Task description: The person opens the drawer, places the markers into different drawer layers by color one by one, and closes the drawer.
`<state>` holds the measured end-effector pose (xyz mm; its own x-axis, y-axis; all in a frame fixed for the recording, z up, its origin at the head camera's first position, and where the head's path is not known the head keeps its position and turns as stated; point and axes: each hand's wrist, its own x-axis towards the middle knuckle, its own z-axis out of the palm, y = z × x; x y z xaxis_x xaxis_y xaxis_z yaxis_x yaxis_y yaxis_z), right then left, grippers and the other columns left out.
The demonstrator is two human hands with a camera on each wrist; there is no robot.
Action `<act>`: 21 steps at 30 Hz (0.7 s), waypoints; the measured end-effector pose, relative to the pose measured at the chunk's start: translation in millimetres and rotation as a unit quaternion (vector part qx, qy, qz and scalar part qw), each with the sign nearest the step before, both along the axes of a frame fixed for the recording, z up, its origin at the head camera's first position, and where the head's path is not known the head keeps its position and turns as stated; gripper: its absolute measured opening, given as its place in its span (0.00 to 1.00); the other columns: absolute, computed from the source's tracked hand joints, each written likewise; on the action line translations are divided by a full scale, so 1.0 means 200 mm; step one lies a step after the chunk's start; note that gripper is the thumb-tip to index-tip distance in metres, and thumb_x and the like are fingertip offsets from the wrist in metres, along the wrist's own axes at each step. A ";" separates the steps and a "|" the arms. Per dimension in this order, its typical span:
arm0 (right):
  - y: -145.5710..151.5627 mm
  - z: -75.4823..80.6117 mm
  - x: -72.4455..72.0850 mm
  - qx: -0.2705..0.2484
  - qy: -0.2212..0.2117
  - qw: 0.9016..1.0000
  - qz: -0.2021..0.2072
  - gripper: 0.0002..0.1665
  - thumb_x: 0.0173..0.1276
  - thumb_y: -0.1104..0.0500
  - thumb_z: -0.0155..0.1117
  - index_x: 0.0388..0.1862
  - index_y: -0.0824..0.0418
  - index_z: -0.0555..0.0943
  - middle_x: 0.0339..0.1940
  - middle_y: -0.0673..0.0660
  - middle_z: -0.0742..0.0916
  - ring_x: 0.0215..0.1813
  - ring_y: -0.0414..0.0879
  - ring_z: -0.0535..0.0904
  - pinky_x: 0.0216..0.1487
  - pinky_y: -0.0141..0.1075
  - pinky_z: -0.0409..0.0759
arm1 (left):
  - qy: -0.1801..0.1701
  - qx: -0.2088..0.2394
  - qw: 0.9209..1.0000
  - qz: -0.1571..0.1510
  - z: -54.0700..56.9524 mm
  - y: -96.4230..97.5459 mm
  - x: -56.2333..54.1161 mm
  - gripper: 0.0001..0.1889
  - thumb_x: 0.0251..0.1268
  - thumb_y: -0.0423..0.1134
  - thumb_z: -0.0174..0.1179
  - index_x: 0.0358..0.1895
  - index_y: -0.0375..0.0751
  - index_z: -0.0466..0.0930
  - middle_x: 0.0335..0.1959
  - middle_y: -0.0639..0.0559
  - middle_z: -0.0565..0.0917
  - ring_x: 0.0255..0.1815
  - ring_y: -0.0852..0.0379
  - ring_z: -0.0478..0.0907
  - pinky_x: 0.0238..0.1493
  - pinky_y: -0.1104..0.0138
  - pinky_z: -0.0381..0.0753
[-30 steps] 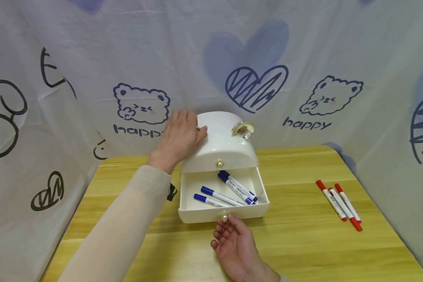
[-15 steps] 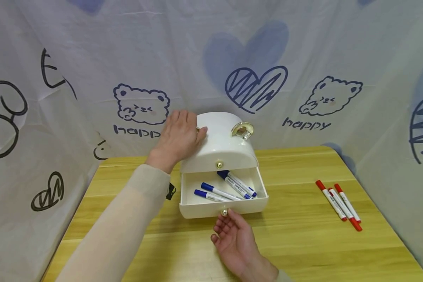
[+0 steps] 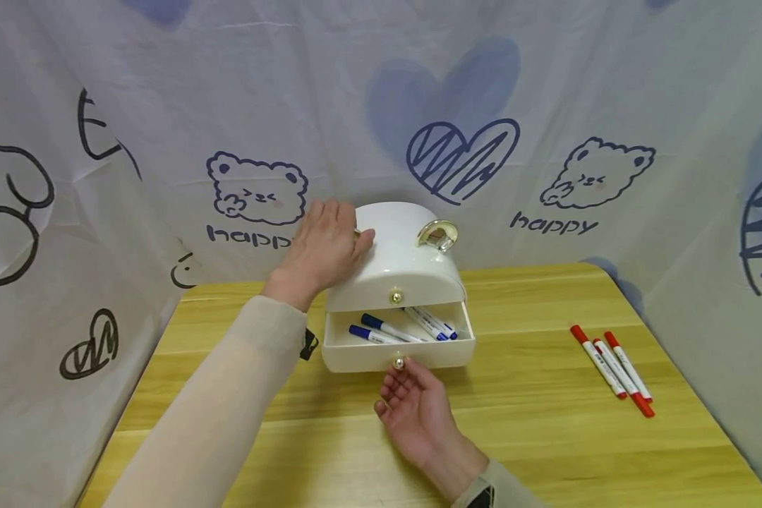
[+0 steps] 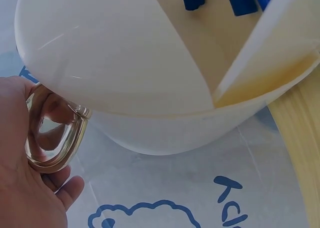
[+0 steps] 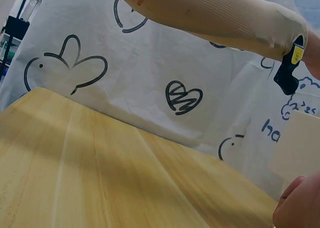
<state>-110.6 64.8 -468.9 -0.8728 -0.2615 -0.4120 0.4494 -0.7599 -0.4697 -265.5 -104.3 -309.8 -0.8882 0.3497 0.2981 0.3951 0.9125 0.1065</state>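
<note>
A white dome-topped storage box [image 3: 396,247] stands near the back of the table, its lower drawer [image 3: 355,358] partly out. Several blue-capped white markers [image 3: 394,330] lie in that drawer. My left hand [image 3: 325,247] grips the gold ear-shaped ring [image 4: 52,133] on the box's left side, thumb on one side and fingers behind. Palm up, my right hand [image 3: 419,416] pinches the small gold knob [image 3: 398,363] on the drawer front, fingers curled beneath it. In the right wrist view only part of the right hand [image 5: 300,208] shows, at the lower right corner.
Red-capped white markers [image 3: 600,362] lie close together on the right side of the wooden table [image 3: 521,437]. A second gold ear ring [image 3: 438,234] sits on the box's right side. Printed white cloth [image 3: 355,92] hangs behind and at both sides.
The drawer has slid inward, away from me, with my right hand following at its knob. Less of the markers shows. My left hand has stayed on the ear ring.
</note>
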 end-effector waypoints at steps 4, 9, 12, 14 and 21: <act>0.00 0.00 -0.04 0.004 0.005 1.000 -0.002 0.13 0.81 0.45 0.56 0.45 0.54 0.77 0.42 0.47 0.82 0.47 0.42 0.72 0.53 0.35 0.69 | -0.001 0.003 1.000 -0.001 0.00 0.00 0.00 0.20 0.84 0.54 0.48 0.46 0.37 0.68 0.42 0.43 0.71 0.48 0.43 0.65 0.55 0.53 0.67; -0.01 -0.01 -0.09 0.003 0.009 1.000 -0.006 0.14 0.81 0.45 0.57 0.46 0.54 0.77 0.42 0.48 0.81 0.47 0.42 0.71 0.52 0.35 0.68 | 0.001 0.002 1.000 -0.005 -0.01 0.00 0.00 0.20 0.84 0.54 0.48 0.46 0.37 0.68 0.42 0.43 0.71 0.48 0.43 0.64 0.54 0.53 0.66; -0.01 -0.01 -0.12 0.001 0.008 1.000 -0.009 0.14 0.81 0.45 0.58 0.46 0.54 0.77 0.42 0.48 0.82 0.47 0.42 0.72 0.52 0.35 0.68 | 0.000 0.002 1.000 -0.004 -0.01 0.00 0.00 0.20 0.84 0.54 0.48 0.45 0.37 0.68 0.41 0.43 0.70 0.47 0.43 0.64 0.54 0.53 0.66; -0.01 -0.01 -0.14 0.003 0.006 1.000 -0.011 0.14 0.81 0.45 0.58 0.45 0.55 0.77 0.41 0.48 0.82 0.46 0.43 0.72 0.51 0.35 0.68 | 0.000 0.001 1.000 -0.004 -0.01 0.00 0.00 0.20 0.84 0.54 0.48 0.45 0.37 0.68 0.41 0.43 0.70 0.47 0.43 0.64 0.53 0.54 0.66; -0.02 -0.02 -0.21 0.012 0.007 1.000 -0.019 0.13 0.82 0.46 0.56 0.43 0.54 0.78 0.40 0.47 0.83 0.45 0.42 0.73 0.50 0.35 0.68 | -0.005 0.007 1.000 -0.008 0.00 0.00 -0.01 0.20 0.84 0.54 0.48 0.46 0.37 0.69 0.42 0.43 0.72 0.49 0.42 0.65 0.56 0.52 0.67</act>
<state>-152.4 60.1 -472.5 -0.8877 -0.2184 -0.4053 0.4137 -0.7645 -0.4943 -267.1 -104.3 -310.8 -0.8857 0.3589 0.2945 0.4078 0.9046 0.1240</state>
